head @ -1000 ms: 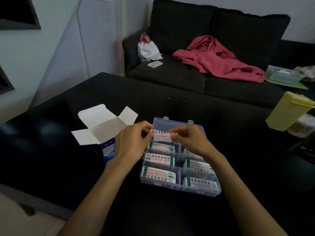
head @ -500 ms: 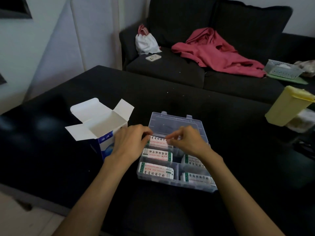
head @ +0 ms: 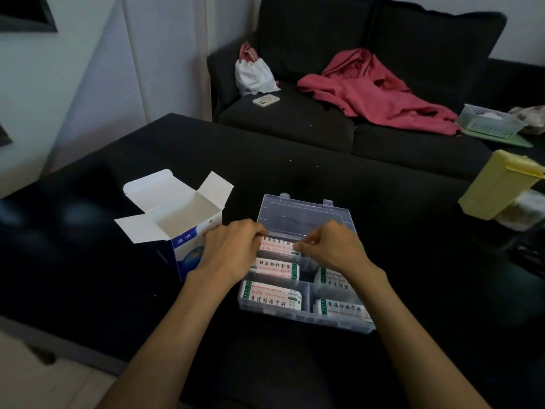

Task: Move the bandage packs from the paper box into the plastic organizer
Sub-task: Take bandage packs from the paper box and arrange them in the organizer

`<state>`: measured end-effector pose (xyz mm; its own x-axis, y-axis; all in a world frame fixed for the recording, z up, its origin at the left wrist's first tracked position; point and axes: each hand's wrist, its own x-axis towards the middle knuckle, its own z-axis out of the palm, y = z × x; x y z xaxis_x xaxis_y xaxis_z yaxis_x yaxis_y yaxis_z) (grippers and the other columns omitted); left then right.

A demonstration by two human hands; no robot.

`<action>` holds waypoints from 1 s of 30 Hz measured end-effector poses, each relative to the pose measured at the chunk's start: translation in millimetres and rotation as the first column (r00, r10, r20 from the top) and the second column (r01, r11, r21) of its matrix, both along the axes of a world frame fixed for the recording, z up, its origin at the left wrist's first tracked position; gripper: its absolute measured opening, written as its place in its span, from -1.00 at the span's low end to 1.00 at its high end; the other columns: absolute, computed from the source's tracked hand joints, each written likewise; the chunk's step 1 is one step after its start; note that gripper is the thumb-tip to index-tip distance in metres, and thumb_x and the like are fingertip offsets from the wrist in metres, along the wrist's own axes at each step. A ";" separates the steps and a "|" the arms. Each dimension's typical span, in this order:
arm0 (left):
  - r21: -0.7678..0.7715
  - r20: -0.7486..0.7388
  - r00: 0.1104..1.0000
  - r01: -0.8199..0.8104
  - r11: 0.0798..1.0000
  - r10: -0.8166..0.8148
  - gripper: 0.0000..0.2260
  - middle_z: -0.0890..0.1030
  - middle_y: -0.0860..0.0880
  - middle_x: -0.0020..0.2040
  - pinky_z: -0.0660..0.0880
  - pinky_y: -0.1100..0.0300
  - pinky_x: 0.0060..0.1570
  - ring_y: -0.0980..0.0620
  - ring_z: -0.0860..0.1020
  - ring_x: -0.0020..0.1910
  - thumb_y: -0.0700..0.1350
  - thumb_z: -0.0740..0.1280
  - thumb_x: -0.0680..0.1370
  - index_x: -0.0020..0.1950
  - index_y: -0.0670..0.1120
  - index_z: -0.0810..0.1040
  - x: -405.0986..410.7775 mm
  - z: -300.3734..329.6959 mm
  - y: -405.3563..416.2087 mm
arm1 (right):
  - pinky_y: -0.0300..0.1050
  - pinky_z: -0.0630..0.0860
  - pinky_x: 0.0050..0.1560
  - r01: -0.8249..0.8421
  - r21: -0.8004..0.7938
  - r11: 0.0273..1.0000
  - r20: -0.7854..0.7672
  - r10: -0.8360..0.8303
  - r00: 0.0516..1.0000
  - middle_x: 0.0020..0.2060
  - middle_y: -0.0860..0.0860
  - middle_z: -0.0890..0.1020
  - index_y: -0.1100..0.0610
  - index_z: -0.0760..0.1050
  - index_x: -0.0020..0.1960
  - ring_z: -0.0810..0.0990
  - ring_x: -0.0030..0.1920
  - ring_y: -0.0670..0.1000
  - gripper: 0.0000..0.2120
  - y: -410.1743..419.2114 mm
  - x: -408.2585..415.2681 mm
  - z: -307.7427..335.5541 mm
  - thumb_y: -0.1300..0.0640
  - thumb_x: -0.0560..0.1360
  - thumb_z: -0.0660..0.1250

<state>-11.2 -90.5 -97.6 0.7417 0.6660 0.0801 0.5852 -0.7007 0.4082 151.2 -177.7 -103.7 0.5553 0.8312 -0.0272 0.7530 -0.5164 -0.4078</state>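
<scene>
On the black bench (head: 383,231), an open white-and-blue paper box (head: 180,228) is seen at the left, its four flaps spread outward and its visible interior showing only bare white card. Just right of it, the left hand (head: 228,255) is laid over the left edge of a clear plastic organizer (head: 303,315) with a hinged lid folded back flat behind it. A white bandage pack with black characters and red print (head: 277,244) is pinched at its left end by the left fingers (head: 258,231) and at its right end by the fingers (head: 309,242) of the right hand (head: 333,250); the pack is held over the rear left compartment, and whether it is already resting inside cannot be told. Both hands are curled closed around the pack's ends. Below it, two further white packs with green end stripes (head: 272,268) are lodged in the middle and front left compartments, and two more (head: 342,309) are lodged in the right column. At the far right, a pale yellow plastic container (head: 498,185) is stood on the bench, well apart from the organizer. Behind the bench, a dark sofa (head: 295,122) is seen carrying a white drawstring bag (head: 253,73), a pale phone (head: 266,100), a crumpled red garment (head: 380,93) and a light green slotted basket (head: 491,122).
</scene>
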 end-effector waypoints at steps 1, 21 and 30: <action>0.003 -0.004 1.000 0.000 1.000 0.000 -0.80 0.56 0.09 0.17 0.38 0.23 0.00 0.12 0.53 0.10 -0.04 0.17 0.63 0.19 0.08 0.52 0.1 0.1 0.0 | -0.06 0.36 -0.03 0.014 -0.004 1.000 0.012 -0.014 1.000 -0.44 -0.17 0.46 0.00 0.65 -0.05 0.36 -0.39 -0.15 -0.81 0.2 0.0 -0.4 -0.08 0.45 0.39; 0.022 0.531 0.678 -0.611 0.791 0.509 -0.85 0.47 0.10 -0.10 0.25 0.19 -0.22 0.01 0.52 -0.07 0.05 0.32 0.54 0.02 0.01 0.48 -81.8 42.4 -5.5 | -0.23 0.49 -0.15 -0.424 0.232 0.875 0.069 0.420 0.905 -0.15 -0.15 0.50 -0.16 0.35 0.36 0.49 -0.15 -0.16 -0.59 30.0 -87.7 45.5 0.09 0.55 0.28; -0.762 0.415 0.573 -0.205 0.614 0.707 -0.72 0.61 0.04 0.08 0.54 0.11 -0.15 0.07 0.58 0.00 0.07 0.33 0.54 0.19 0.00 0.50 -119.2 7.4 22.4 | -0.28 0.48 -0.30 -0.509 0.475 0.717 0.441 0.307 0.844 -0.21 -0.03 0.68 0.05 0.68 -0.07 0.64 -0.26 -0.03 -0.89 28.1 -119.9 8.5 0.09 0.43 0.43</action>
